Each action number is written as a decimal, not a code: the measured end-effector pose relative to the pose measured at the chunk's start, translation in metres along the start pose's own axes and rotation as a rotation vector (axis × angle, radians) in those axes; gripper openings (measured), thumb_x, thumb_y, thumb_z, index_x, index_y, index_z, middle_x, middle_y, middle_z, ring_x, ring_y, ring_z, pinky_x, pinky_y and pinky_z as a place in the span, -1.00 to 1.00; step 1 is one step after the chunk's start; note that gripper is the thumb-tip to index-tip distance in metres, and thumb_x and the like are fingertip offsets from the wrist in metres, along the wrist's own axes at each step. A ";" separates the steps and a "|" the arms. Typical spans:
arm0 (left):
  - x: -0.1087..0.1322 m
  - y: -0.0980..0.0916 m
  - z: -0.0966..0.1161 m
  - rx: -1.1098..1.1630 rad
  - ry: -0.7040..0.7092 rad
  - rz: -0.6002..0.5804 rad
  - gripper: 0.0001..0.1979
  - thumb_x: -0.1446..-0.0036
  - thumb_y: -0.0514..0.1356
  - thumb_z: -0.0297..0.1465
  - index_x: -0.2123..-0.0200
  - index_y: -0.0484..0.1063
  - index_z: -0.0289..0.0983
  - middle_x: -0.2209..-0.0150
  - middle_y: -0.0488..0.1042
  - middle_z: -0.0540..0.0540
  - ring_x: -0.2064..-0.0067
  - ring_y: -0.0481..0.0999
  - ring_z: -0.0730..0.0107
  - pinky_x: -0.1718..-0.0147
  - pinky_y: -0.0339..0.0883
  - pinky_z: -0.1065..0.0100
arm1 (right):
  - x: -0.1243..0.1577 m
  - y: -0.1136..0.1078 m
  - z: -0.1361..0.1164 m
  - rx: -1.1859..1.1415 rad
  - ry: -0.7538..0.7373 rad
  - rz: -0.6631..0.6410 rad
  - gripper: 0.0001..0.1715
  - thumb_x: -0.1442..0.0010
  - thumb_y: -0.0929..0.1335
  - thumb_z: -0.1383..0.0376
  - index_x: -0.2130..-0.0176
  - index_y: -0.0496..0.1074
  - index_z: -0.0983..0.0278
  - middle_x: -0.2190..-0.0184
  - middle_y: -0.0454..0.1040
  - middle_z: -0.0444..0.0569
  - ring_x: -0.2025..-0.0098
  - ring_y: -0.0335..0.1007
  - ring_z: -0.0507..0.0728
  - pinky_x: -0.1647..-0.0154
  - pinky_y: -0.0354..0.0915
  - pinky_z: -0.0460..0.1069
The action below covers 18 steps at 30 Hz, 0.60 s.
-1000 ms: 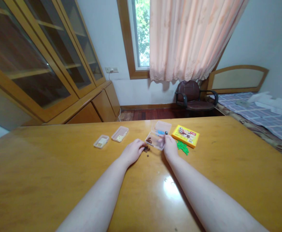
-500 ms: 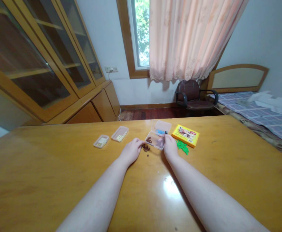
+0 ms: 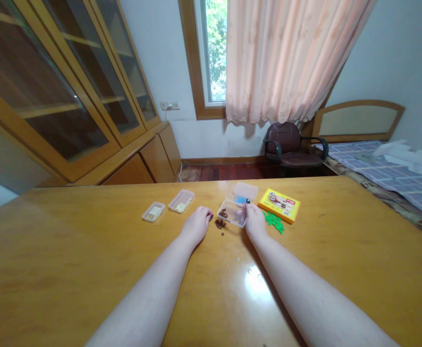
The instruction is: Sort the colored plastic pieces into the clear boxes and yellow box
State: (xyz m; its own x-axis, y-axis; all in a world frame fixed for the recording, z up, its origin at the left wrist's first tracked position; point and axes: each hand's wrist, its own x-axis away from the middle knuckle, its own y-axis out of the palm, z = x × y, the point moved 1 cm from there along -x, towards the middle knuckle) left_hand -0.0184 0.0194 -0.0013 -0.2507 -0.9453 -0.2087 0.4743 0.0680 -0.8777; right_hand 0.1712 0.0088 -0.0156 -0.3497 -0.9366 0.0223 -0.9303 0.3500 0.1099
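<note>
On the wooden table (image 3: pixel 88 260) my left hand (image 3: pixel 195 225) rests with its fingers curled, pinched at the tips on something small I cannot make out, just left of a little heap of brown pieces (image 3: pixel 219 224). My right hand (image 3: pixel 254 219) grips the near right edge of a clear plastic box (image 3: pixel 232 214) that holds some brown pieces. Its open lid (image 3: pixel 243 192) lies behind with blue bits on it. Green pieces (image 3: pixel 274 222) lie right of my right hand.
Two small clear boxes (image 3: pixel 153 211) (image 3: pixel 181 201) with pale contents sit to the left. A yellow flat box (image 3: pixel 279 205) lies at the right. Beyond the table stand a brown armchair (image 3: pixel 290 144), a bed (image 3: pixel 388 168) and glass-fronted cabinets (image 3: pixel 70 91).
My left hand has drawn back a little to the left, away from the brown heap, which now shows in full. My right hand stays on the box.
</note>
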 end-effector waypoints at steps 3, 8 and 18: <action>0.001 -0.009 0.004 0.112 0.045 0.224 -0.85 -0.14 -0.02 -0.45 0.29 0.33 -0.28 0.27 0.38 -0.09 0.20 0.37 0.36 0.18 0.25 0.34 | 0.000 0.000 0.004 0.072 -0.014 -0.051 -0.64 -0.03 0.21 0.08 0.49 0.39 0.28 0.61 0.41 -0.13 0.59 0.24 0.04 0.54 0.14 -0.07; 0.004 -0.010 0.012 0.181 0.186 0.168 -0.83 -0.13 0.01 -0.42 0.22 0.33 -0.24 0.23 0.39 -0.07 0.16 0.37 0.37 0.14 0.26 0.32 | 0.002 0.002 0.001 0.085 -0.035 -0.094 -0.65 -0.04 0.20 0.09 0.48 0.39 0.28 0.62 0.40 -0.13 0.56 0.26 0.04 0.50 0.15 -0.08; 0.000 -0.002 -0.002 0.094 0.141 -0.076 -0.84 -0.09 0.02 -0.49 0.28 0.35 -0.22 0.24 0.36 -0.05 0.18 0.37 0.36 0.14 0.25 0.32 | 0.003 0.002 -0.006 -0.050 0.004 0.018 -0.64 0.01 0.21 0.07 0.46 0.38 0.29 0.65 0.37 -0.14 0.67 0.12 0.01 0.63 0.06 -0.08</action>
State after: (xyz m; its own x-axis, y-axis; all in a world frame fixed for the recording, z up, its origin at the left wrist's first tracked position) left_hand -0.0210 0.0194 -0.0003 -0.4021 -0.8918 -0.2073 0.5241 -0.0385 -0.8508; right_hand 0.1688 0.0068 -0.0094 -0.3657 -0.9303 0.0289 -0.9172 0.3655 0.1590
